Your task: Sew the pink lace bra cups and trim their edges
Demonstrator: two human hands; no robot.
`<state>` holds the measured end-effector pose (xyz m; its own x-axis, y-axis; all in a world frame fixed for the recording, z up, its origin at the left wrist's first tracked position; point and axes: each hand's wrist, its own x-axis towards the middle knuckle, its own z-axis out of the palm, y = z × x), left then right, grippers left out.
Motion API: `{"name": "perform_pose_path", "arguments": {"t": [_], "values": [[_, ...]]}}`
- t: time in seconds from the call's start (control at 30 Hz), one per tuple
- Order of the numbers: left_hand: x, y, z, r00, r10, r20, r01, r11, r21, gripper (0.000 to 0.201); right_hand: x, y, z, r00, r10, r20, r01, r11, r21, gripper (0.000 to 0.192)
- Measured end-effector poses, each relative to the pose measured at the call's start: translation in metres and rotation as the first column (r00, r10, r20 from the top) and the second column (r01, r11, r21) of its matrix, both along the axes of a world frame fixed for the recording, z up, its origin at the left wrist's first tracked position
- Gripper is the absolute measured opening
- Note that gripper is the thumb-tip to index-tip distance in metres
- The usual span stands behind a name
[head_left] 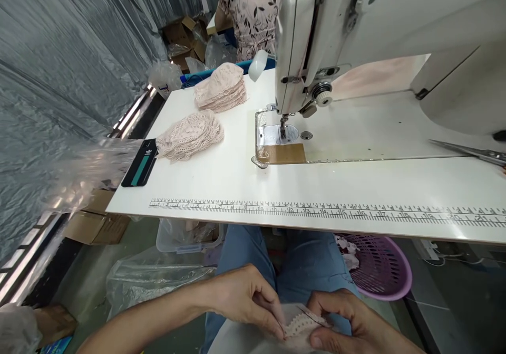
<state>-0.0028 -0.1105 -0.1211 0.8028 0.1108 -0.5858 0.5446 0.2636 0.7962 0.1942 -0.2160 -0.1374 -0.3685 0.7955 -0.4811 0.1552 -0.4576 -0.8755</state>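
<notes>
Head view: I see my left hand (247,304) and right hand (343,325) both pinched shut on one lace piece (301,326), held over my lap, below the table's (237,185) front edge. Purple basket (379,269) under that edge holds fabric scraps (348,251). Two lace stacks (191,135) lie near the table's left edge.

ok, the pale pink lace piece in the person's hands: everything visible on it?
The small pale pink lace piece has a scalloped, eyelet-patterned edge and looks soft and thin. It sits low over the lap in blue jeans, below the white table edge. The left hand and right hand pinch it between fingertips from either side. Most of it is hidden by fingers.
</notes>
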Motion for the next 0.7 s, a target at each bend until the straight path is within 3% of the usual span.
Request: {"name": "perform_pose_path", "arguments": {"t": [0.17,0.5,0.7], "values": [[0.0039,-0.0063,-0.0054,1.000,0.019,-0.002,-0.019,0.994,0.109,0.035,-0.0056,0.0023,0.0022,0.997,-0.008,-0.080,0.008,1.000,0.004,0.031],[0.0063,-0.0076,-0.0012,0.999,0.046,-0.017,-0.046,0.999,0.004,0.041,-0.0015,-0.0015,-0.0041,1.000,0.011,0.018,-0.010,0.998,-0.063,0.037],[0.0049,-0.0080,-0.0062,1.000,0.021,0.013,-0.021,1.000,0.010,0.036,-0.0034,0.0020,-0.0056,0.999,0.020,0.045,-0.019,1.000,-0.010,0.039]]}}
